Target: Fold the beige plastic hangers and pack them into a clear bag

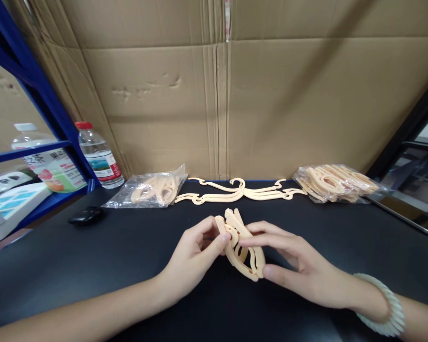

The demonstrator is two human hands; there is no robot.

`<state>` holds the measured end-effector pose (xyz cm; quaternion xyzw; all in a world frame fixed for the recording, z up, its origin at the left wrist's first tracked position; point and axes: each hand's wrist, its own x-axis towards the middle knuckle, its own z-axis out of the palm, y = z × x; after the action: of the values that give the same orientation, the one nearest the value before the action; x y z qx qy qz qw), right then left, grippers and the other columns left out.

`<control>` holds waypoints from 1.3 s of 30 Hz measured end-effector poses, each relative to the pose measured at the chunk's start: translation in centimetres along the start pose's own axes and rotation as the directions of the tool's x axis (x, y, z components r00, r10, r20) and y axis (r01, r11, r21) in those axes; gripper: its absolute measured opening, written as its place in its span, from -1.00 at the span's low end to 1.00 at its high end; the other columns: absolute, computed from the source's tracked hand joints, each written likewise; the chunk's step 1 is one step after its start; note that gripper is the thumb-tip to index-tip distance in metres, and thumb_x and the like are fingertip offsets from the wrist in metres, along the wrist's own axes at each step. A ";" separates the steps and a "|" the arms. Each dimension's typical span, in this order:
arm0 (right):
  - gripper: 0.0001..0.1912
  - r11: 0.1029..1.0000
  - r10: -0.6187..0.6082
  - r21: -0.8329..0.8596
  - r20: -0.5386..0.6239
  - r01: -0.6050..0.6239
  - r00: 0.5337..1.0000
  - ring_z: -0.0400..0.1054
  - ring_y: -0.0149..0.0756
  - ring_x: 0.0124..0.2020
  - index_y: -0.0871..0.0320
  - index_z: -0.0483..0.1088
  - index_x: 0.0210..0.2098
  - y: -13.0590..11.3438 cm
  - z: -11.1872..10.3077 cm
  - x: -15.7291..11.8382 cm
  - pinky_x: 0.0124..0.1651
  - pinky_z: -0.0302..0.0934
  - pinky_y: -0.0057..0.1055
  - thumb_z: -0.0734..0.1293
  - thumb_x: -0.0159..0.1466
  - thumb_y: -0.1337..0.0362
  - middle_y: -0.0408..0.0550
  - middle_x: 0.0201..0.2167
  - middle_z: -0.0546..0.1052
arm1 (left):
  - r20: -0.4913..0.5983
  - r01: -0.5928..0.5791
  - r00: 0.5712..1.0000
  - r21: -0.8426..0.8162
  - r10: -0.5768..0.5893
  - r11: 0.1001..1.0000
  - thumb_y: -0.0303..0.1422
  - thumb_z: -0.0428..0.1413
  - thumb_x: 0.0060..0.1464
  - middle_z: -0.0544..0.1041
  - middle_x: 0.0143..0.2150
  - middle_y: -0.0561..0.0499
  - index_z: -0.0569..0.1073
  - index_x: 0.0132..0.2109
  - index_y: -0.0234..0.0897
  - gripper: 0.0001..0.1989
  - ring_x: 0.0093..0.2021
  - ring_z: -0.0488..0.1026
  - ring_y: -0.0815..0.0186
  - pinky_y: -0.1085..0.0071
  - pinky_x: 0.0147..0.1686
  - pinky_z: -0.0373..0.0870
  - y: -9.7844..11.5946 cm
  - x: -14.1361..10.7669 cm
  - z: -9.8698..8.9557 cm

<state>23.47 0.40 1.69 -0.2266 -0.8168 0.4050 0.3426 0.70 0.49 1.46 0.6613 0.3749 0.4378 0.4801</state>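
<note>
Between my hands, just above the black table, is a folded beige plastic clothes hanger (pixel 255 256). My left hand (pixel 199 249) pinches its left side between thumb and fingers. On the other side, the fingers and thumb of my right hand (pixel 288 261) close around the hanger's right edge, the thumb near its lower end. Some fingertips are hidden behind the hanger. Beyond it, unfolded beige hangers (pixel 242 191) lie on the table with their hooks and arms spread sideways.
A clear bag of folded hangers (pixel 153 190) lies back left, another bag of hangers (pixel 335 183) back right. At left are a black mouse (pixel 87 216), a red-capped water bottle (pixel 100 159) and a blue shelf (pixel 66 114). A tablet-like screen (pixel 410 185) leans at right. Cardboard (pixel 164 95) walls the back.
</note>
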 end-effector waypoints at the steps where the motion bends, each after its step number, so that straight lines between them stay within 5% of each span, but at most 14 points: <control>1: -0.63 1.000 0.010 0.026 -0.018 -0.010 1.000 0.19 -0.17 0.21 -0.01 0.36 0.14 0.1 -0.1 0.0 0.28 0.06 -0.15 0.30 0.34 0.27 0.01 0.17 0.30 | -0.007 0.006 1.000 0.000 -0.006 1.000 -0.23 0.11 0.19 0.42 -0.39 0.05 0.41 -0.32 -0.30 -0.78 -0.38 0.39 0.37 0.47 -0.36 0.44 0.0 0.0 -0.1; 10: -0.62 0.999 0.039 0.021 0.024 -0.040 0.999 0.16 -0.15 0.25 -0.01 0.37 0.14 0.3 0.3 -0.2 0.30 0.04 -0.13 0.32 0.33 0.28 0.00 0.20 0.31 | 0.014 0.023 1.000 -0.063 -0.022 0.998 -0.28 0.14 0.18 0.51 -0.34 0.01 0.48 -0.19 -0.32 -0.83 -0.42 0.42 0.40 0.53 -0.46 0.41 -0.6 0.2 -0.1; 16: -0.63 0.970 0.136 0.195 0.069 -0.147 0.988 0.22 -0.13 0.22 -0.04 0.38 0.14 0.1 -0.6 0.0 0.21 0.19 -0.18 0.32 0.33 0.23 -0.01 0.25 0.26 | -0.004 0.025 1.000 -0.135 -0.026 0.991 -0.28 0.19 0.13 0.54 -0.21 -0.05 0.37 -0.01 -0.28 -0.69 -0.32 0.50 0.33 0.47 -0.38 0.51 -0.8 0.3 -0.3; 19: -0.65 0.949 0.233 0.235 -0.079 -0.209 0.969 0.27 -0.11 0.17 0.03 0.44 0.08 0.7 -1.8 0.1 0.19 0.22 -0.18 0.36 0.30 0.18 0.03 0.19 0.34 | 0.032 -0.092 0.995 0.070 0.090 0.993 -0.35 0.12 0.18 0.46 0.01 -0.11 0.32 0.09 -0.21 -0.67 -0.04 0.46 0.23 0.39 -0.22 0.53 -0.7 0.2 -0.9; 22: -0.63 0.915 0.387 0.222 -0.240 -0.337 0.890 0.38 -0.09 0.04 0.13 0.50 -0.02 1.8 -2.9 0.3 0.14 0.25 -0.17 0.39 0.24 0.10 0.08 -0.01 0.51 | 0.289 -0.355 0.925 0.422 0.247 0.834 -0.43 0.11 0.16 0.34 0.17 -0.09 0.33 0.10 -0.18 -0.65 0.18 0.29 0.17 0.22 0.10 0.39 -0.5 -0.1 -1.5; 26: -0.53 0.865 0.497 0.037 -0.205 -0.501 0.843 0.46 -0.16 -0.29 0.25 0.46 0.01 3.2 -3.3 0.2 -0.17 0.39 -0.19 0.33 0.23 0.06 0.11 -0.20 0.55 | 0.567 -0.522 0.812 0.600 0.139 0.606 -0.41 0.10 0.17 0.35 0.18 -0.11 0.36 0.10 -0.22 -0.66 0.25 0.19 0.13 0.17 0.24 0.22 -0.4 -0.6 -1.7; 30: -0.54 0.865 0.421 -0.211 -0.185 -0.454 0.888 0.45 -0.23 -0.29 0.11 0.39 0.11 3.3 -2.5 -0.4 -0.27 0.42 -0.24 0.29 0.24 0.14 0.13 0.19 0.31 | 0.581 -0.516 0.811 0.651 0.072 0.557 -0.43 0.03 0.21 0.34 0.17 -0.13 0.33 0.16 -0.24 -0.63 0.26 0.19 0.15 0.22 0.24 0.24 -0.6 -0.7 -1.4; 33: -0.53 0.800 0.343 -0.462 -0.169 -0.382 0.924 0.42 -0.15 -0.08 0.00 0.33 0.16 2.6 -2.2 -1.2 -0.07 0.40 -0.16 0.27 0.26 0.18 0.02 0.34 0.08 | 0.587 -0.519 0.808 0.665 0.055 0.537 -0.41 0.01 0.23 0.33 0.19 -0.13 0.31 0.18 -0.24 -0.63 0.28 0.17 0.15 0.24 0.24 0.24 -0.6 -0.7 -1.4; 36: -0.44 0.720 0.275 -0.635 -0.111 -0.281 0.955 0.21 -0.08 0.19 0.00 0.21 0.25 2.0 -2.3 -1.6 0.22 0.19 -0.08 0.31 0.27 0.16 0.00 0.30 0.15 | 0.593 -0.523 0.804 0.666 0.047 0.531 -0.41 0.01 0.23 0.31 0.21 -0.13 0.29 0.20 -0.24 -0.60 0.29 0.14 0.16 0.24 0.26 0.22 -0.7 -0.6 -1.5; 39: -0.38 0.691 0.247 -0.692 -0.045 -0.208 0.968 0.17 -0.11 0.21 -0.03 0.19 0.25 1.9 -2.4 -1.5 0.24 0.18 -0.11 0.39 0.23 0.16 -0.03 0.24 0.24 | 0.591 -0.521 0.805 0.666 0.049 0.534 -0.41 0.00 0.22 0.30 0.21 -0.12 0.28 0.20 -0.23 -0.60 0.30 0.13 0.17 0.24 0.26 0.20 -0.8 -0.6 -1.6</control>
<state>26.42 1.68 0.65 -0.4267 -0.8826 0.1161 0.1592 -1.05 0.58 0.85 0.9478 0.2729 0.1060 0.1262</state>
